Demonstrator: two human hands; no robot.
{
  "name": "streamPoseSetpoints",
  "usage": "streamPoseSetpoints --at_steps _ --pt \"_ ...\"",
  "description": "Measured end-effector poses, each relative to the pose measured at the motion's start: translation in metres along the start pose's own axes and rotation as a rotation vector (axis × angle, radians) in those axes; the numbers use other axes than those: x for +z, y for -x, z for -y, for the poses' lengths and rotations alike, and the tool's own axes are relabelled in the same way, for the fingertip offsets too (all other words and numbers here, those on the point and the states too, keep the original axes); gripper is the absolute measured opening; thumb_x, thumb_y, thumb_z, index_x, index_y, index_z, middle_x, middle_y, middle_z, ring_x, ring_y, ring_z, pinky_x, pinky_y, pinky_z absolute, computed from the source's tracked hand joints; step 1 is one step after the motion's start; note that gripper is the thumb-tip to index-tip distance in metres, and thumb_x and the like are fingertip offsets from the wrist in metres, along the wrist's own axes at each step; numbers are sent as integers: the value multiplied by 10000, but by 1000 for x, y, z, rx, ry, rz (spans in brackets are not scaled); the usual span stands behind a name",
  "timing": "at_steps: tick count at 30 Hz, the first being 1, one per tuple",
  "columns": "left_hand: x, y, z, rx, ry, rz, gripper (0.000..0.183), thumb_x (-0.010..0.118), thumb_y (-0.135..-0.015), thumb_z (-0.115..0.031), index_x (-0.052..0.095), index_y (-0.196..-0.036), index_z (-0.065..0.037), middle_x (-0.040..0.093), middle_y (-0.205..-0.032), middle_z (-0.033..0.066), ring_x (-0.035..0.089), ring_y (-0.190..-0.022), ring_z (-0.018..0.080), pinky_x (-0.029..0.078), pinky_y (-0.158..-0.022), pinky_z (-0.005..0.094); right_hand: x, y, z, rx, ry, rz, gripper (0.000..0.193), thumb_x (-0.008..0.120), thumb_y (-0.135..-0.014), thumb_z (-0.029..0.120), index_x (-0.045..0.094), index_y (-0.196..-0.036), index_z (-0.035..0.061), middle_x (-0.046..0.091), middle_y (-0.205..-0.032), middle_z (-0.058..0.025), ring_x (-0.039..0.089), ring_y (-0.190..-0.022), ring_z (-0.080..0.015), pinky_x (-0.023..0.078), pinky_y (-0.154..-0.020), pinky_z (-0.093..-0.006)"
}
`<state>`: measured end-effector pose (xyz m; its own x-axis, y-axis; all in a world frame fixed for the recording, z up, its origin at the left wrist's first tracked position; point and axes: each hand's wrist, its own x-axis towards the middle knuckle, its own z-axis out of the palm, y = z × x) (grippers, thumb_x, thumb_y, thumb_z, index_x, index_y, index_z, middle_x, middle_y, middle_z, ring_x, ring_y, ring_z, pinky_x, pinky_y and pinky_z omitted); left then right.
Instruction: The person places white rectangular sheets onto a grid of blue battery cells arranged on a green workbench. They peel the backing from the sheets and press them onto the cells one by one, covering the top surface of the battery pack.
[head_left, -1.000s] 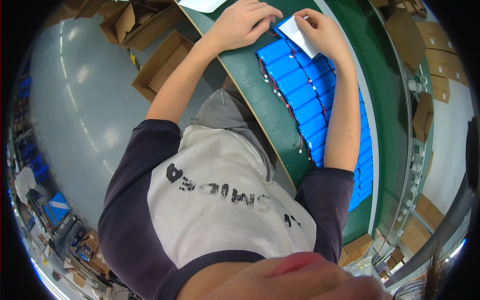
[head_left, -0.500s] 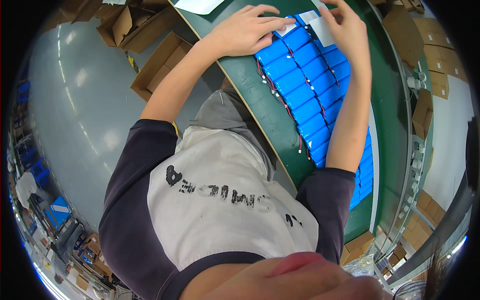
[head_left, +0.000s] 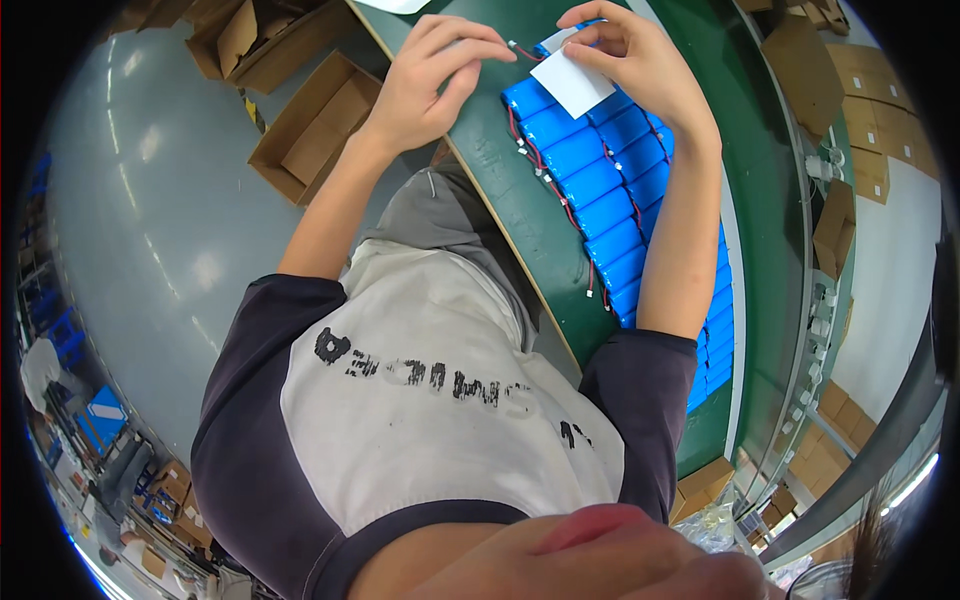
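Note:
Rows of blue shrink-wrapped battery packs (head_left: 590, 185) lie side by side on the green table, with red and black leads and white plugs along their left edge. My right hand (head_left: 640, 65) pinches a white paper sheet (head_left: 574, 84) between thumb and fingers, over the far end of the rows. Behind that sheet, partly hidden, a blue battery pack (head_left: 545, 48) carries a white piece. My left hand (head_left: 430, 85) hovers at the table's left edge, thumb and fingers apart, its fingertips close to a lead with a white plug (head_left: 513, 44). Whether they touch it, I cannot tell.
The green table (head_left: 515, 210) has a wooden edge on my left. Open cardboard boxes (head_left: 318, 130) stand on the grey floor beyond it. A white sheet (head_left: 395, 4) lies at the table's far edge. More cartons (head_left: 862, 100) are stacked to the right.
My left hand has come off the far battery packs and moved left. My right hand has shifted left with the white sheet, which now hangs over the packs' far left corner.

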<state>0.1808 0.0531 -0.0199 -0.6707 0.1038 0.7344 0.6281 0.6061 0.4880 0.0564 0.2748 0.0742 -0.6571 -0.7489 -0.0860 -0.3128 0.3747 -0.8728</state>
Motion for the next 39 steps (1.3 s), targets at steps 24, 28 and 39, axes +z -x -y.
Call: streamPoseSetpoints --at_steps 24,28,39 --pt "16 29 -30 -30 -280 20 380 635 -829 -98 775 -1145 -257 670 -1181 -5 576 -1130 250 463 -959 425 31 17 -33 -55 138 -128 196 801 -895 149 711 -1034 43 769 -923 -48 716 -842 -128 554 -791 -241" --pt "13 26 -32 -1 -319 80 349 645 -820 -117 757 -1137 -210 664 -1283 -16 567 -1194 271 460 -1007 438 29 20 -30 -93 333 -220 202 781 -906 168 734 -1074 66 770 -947 -42 721 -841 -148 559 -792 -289" --pt "24 -13 -27 24 -98 183 288 622 -890 -102 662 -1172 -66 670 -1161 99 575 -1104 319 465 -988 449 -16 38 11 -121 214 -188 284 645 -903 -55 602 -1179 -4 754 -990 -139 725 -924 -199 555 -811 -318"
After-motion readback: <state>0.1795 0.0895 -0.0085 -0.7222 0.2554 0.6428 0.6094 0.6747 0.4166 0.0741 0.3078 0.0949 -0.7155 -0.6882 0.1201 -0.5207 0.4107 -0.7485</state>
